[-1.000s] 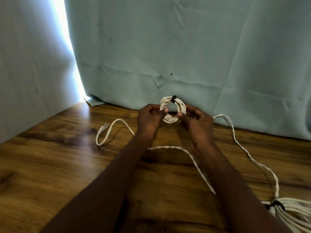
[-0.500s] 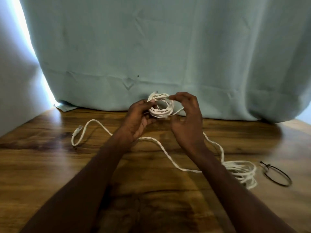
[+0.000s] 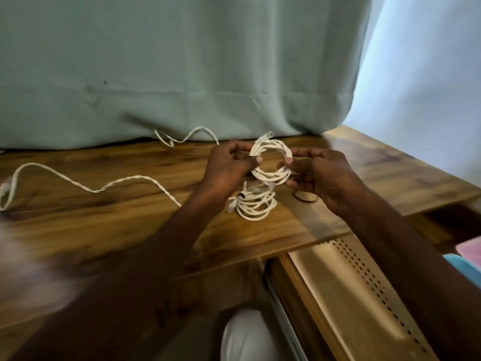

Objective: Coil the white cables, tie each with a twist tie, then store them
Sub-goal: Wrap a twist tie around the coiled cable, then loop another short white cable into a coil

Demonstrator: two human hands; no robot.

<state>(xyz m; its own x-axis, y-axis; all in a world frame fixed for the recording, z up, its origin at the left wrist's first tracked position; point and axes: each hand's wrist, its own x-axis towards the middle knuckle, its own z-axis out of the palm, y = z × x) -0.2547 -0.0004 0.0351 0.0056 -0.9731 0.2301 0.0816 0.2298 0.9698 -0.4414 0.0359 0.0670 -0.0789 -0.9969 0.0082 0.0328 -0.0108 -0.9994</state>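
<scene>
I hold a small coil of white cable (image 3: 270, 162) upright above the wooden table (image 3: 130, 225). My left hand (image 3: 229, 168) pinches its left side and my right hand (image 3: 320, 175) pinches its right side. Just below it, a second coiled white cable (image 3: 256, 204) lies on the table with a dark tie on its left. A long loose white cable (image 3: 86, 186) trails across the table to the left, its far part looping by the curtain.
A pale green curtain (image 3: 182, 69) hangs behind the table. An open drawer (image 3: 364, 290) with a perforated panel sits under the table's right front edge. A small round wooden piece (image 3: 304, 197) lies under my right hand. Pink and blue things (image 3: 468, 254) show at far right.
The view has swung to the right, bringing the drawer into sight. Both hands carried the small coil rightward, and it now hangs over the second coil on the table.
</scene>
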